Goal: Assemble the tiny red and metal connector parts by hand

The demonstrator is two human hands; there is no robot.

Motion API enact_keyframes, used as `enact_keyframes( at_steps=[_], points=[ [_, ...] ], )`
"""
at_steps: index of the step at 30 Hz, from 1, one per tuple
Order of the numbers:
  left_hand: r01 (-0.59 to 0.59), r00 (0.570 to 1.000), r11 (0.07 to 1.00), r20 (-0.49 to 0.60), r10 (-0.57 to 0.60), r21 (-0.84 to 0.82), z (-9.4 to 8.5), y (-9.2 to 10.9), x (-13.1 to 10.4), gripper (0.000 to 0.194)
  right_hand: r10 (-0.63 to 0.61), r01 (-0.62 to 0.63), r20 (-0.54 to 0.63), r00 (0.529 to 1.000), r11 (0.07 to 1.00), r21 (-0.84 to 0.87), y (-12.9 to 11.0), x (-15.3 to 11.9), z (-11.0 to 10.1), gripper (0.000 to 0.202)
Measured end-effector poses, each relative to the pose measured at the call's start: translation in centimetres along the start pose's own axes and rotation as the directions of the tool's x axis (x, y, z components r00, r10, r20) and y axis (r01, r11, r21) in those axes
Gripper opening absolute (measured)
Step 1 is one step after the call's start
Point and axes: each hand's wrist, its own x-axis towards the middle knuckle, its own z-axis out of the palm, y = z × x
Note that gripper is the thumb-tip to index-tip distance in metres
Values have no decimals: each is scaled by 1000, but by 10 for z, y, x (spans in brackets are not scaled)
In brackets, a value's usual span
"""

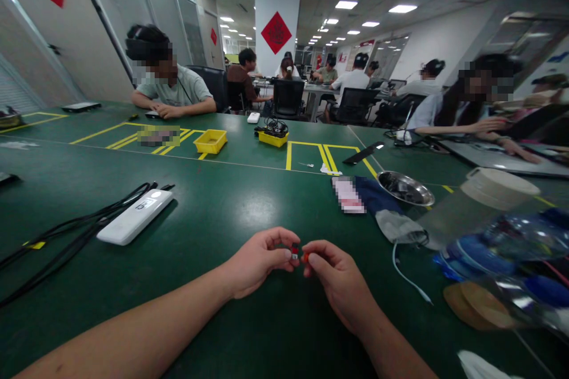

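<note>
Above the green table (213, 201), my left hand (267, 260) pinches a small red and white piece (294, 250) between thumb and fingers. Close to its right, my right hand (333, 272) holds a small orange-red piece (306, 257) at its fingertips. A narrow gap shows between the two pieces. Both are too small to make out in detail.
A white power bank (136, 217) and black cables lie left. Two yellow trays (211, 142) stand farther back. To the right are a steel bowl (405, 188), a phone (349, 195), a large clear container (480, 207) and blue-wrapped bottles (502, 243). Several people sit around.
</note>
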Motion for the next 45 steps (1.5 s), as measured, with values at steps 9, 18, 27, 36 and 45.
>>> enact_keyframes(
  at_steps=[9,18,27,36,45],
  points=[
    [6,1000,998,-15,-7,-55,-1,0,0,30,50,-50,0,999,986,162,-9,1,3,10],
    [-34,999,999,-5,34,39,-3,-3,1,41,53,-51,-5,999,987,154,-14,0,4,13],
    [-5,998,992,65,-3,125,-1,-2,-1,31,70,-65,-42,997,993,99,-8,-1,1,15],
    [-22,999,996,25,20,84,-4,-3,4,29,50,-45,-61,997,996,80,-5,3,0,18],
    [6,999,998,35,-8,62,-5,-4,4,31,94,-87,-52,994,989,122,-5,4,-3,16]
  ],
)
